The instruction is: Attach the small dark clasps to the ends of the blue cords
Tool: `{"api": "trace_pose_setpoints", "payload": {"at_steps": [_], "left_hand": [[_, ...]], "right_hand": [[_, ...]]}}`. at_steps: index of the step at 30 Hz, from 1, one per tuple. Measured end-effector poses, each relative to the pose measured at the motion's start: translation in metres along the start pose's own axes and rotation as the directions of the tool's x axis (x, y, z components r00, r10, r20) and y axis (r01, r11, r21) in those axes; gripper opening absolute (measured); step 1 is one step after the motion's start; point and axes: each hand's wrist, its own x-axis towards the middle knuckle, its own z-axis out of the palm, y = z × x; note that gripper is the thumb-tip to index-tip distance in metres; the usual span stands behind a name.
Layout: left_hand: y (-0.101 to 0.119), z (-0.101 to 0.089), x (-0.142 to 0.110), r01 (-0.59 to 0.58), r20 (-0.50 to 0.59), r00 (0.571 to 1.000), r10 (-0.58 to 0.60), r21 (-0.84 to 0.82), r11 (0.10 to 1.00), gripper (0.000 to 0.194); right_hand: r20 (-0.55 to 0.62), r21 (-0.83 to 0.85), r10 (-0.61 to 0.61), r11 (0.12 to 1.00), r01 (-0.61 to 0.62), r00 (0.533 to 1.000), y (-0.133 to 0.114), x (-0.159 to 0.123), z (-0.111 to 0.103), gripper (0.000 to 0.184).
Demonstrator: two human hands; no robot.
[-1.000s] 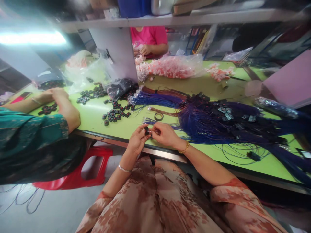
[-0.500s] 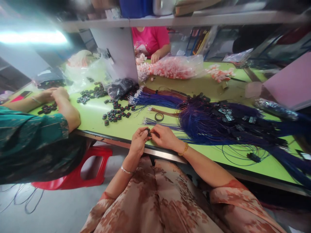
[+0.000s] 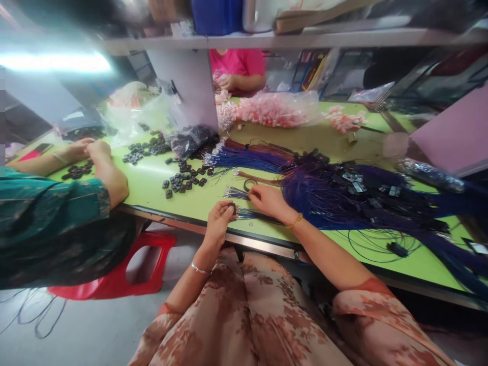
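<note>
My left hand (image 3: 219,219) is closed at the table's front edge, pinching a small black connector housing (image 3: 233,207) between thumb and fingers. Farther right, my right hand (image 3: 270,201) reaches over the table, fingertips drawn together at a bundle of thin blue wires (image 3: 237,192) with silvery tips. Whether a wire is between those fingers is hidden. Partly behind the right fingers lies a roll of dark tape (image 3: 250,183). More wires (image 3: 249,214) run from beside the connector under my right wrist. A small round bit (image 3: 250,224) lies on the green tabletop (image 3: 183,207).
Loose black housings (image 3: 185,182) lie to the left, near a dark bag of parts (image 3: 190,140). A large heap of blue wires (image 3: 324,188) covers the right side. A co-worker's hands (image 3: 93,147) rest at far left; another person (image 3: 240,71) sits opposite behind pink-white pieces (image 3: 272,109).
My right hand has left the connector and moved right and away from me to the wires. My left hand stays put with the connector. The person opposite has raised a hand.
</note>
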Motion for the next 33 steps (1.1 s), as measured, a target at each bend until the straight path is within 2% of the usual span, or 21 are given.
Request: {"api": "trace_pose_setpoints", "payload": {"at_steps": [3, 7, 12, 15, 18, 21, 24, 28, 33], "left_hand": [[0.002, 0.001, 0.002, 0.016, 0.017, 1.0, -0.016, -0.01, 1.0, 0.042], [-0.002, 0.0, 0.004, 0.038, 0.02, 0.999, -0.038, -0.019, 0.999, 0.042], [-0.006, -0.002, 0.005, 0.026, 0.021, 0.999, -0.026, -0.028, 0.999, 0.041], [-0.005, 0.0, 0.004, 0.004, 0.028, 1.0, -0.004, -0.024, 1.0, 0.039], [-0.004, 0.004, 0.002, -0.005, 0.046, 0.999, 0.006, -0.03, 1.0, 0.037], [-0.003, 0.008, 0.001, -0.003, 0.054, 0.999, 0.007, -0.069, 0.998, 0.036], [-0.003, 0.011, -0.001, 0.029, 0.057, 0.998, -0.022, -0.135, 0.99, 0.032], [-0.004, 0.013, 0.0, 0.073, 0.063, 0.996, -0.061, -0.206, 0.976, 0.024], [-0.006, 0.013, 0.005, 0.126, 0.091, 0.99, -0.104, -0.288, 0.949, 0.022]], "right_hand": [[0.072, -0.157, 0.115, 0.982, -0.102, 0.991, 0.017, 0.012, -0.003, 0.014], [0.166, -0.187, 0.119, 0.978, -0.088, 0.979, 0.023, 0.016, 0.0, 0.018], [0.111, -0.256, 0.113, 0.963, -0.081, 0.987, 0.019, 0.014, -0.001, 0.019], [0.026, -0.13, 0.015, 0.991, -0.012, 1.0, 0.015, 0.016, -0.002, 0.013], [-0.06, 0.119, -0.096, 0.988, 0.102, 0.994, 0.003, 0.023, 0.0, 0.008], [-0.097, 0.362, -0.134, 0.918, 0.161, 0.986, -0.011, 0.029, 0.002, 0.009], [-0.076, 0.524, -0.116, 0.84, 0.139, 0.99, -0.021, 0.028, 0.004, 0.009], [-0.07, 0.591, -0.086, 0.799, 0.111, 0.994, -0.021, 0.014, 0.002, 0.009], [-0.102, 0.511, -0.083, 0.85, 0.124, 0.991, -0.016, -0.005, 0.0, 0.008]]}}
